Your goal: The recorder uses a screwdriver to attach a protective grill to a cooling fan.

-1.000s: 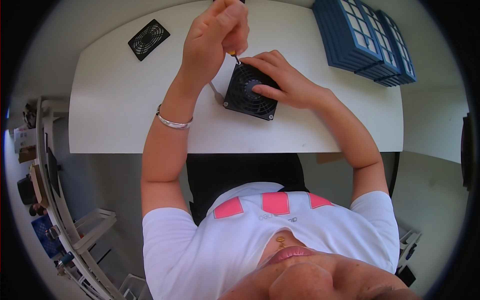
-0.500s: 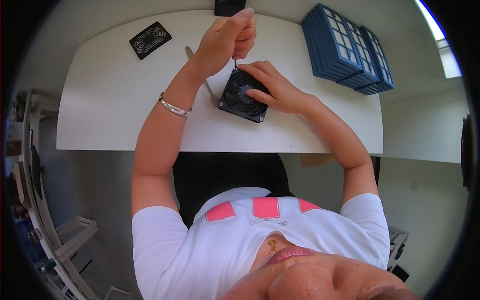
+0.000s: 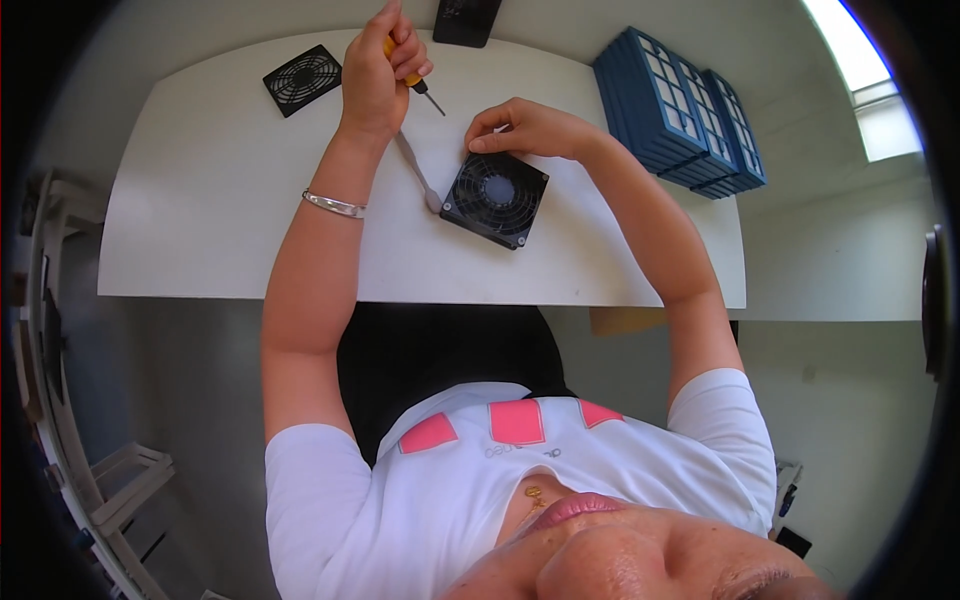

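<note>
My left hand [image 3: 385, 75] is closed round the yellow and black handle of a screwdriver [image 3: 428, 92], raised over the far part of the table with its shaft tip apart from the fan. A square black cooling fan [image 3: 497, 195] with a round grille lies flat on the table, screws showing at its near corners. At its far left corner is my right hand [image 3: 515, 130], thumb and forefinger pinched together; whatever they hold is hidden. Between the hands, a thin grey metal spatula-like tool [image 3: 418, 170] lies with its flat end beside the fan.
A loose black fan grille [image 3: 303, 80] lies at the far left of the white table [image 3: 230, 220]. Several stacked blue frames with white panels [image 3: 680, 110] stand at the far right. A dark flat object [image 3: 466, 20] sits at the back edge.
My left hand has lifted the screwdriver off the fan's corner and moved left. My right hand has slid from the fan's top to its far corner, fingers now pinched.
</note>
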Demonstrator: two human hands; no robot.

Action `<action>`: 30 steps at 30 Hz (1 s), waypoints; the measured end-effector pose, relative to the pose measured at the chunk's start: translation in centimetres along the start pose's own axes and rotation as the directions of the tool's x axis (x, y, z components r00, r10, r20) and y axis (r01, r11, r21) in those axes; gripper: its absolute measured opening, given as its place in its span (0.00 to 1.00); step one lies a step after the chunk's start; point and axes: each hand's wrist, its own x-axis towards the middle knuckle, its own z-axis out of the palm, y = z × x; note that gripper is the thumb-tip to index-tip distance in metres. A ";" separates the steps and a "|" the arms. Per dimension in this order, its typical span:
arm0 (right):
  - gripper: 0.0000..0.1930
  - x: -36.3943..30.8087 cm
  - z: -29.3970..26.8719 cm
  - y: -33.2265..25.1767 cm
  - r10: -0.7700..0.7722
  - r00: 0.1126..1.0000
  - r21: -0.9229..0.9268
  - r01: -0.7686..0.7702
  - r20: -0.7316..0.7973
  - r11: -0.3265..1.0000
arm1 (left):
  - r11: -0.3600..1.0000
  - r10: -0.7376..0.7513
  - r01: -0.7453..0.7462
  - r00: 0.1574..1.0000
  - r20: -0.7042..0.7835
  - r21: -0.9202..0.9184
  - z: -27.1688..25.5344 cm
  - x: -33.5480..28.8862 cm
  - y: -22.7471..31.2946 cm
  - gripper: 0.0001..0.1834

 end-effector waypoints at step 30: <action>0.10 -6.7 1.2 4.1 0.137 0.990 0.580 -0.087 -0.042 0.810 | 0.981 -0.059 0.026 0.984 0.166 0.191 2.5 -1.8 -0.9 0.19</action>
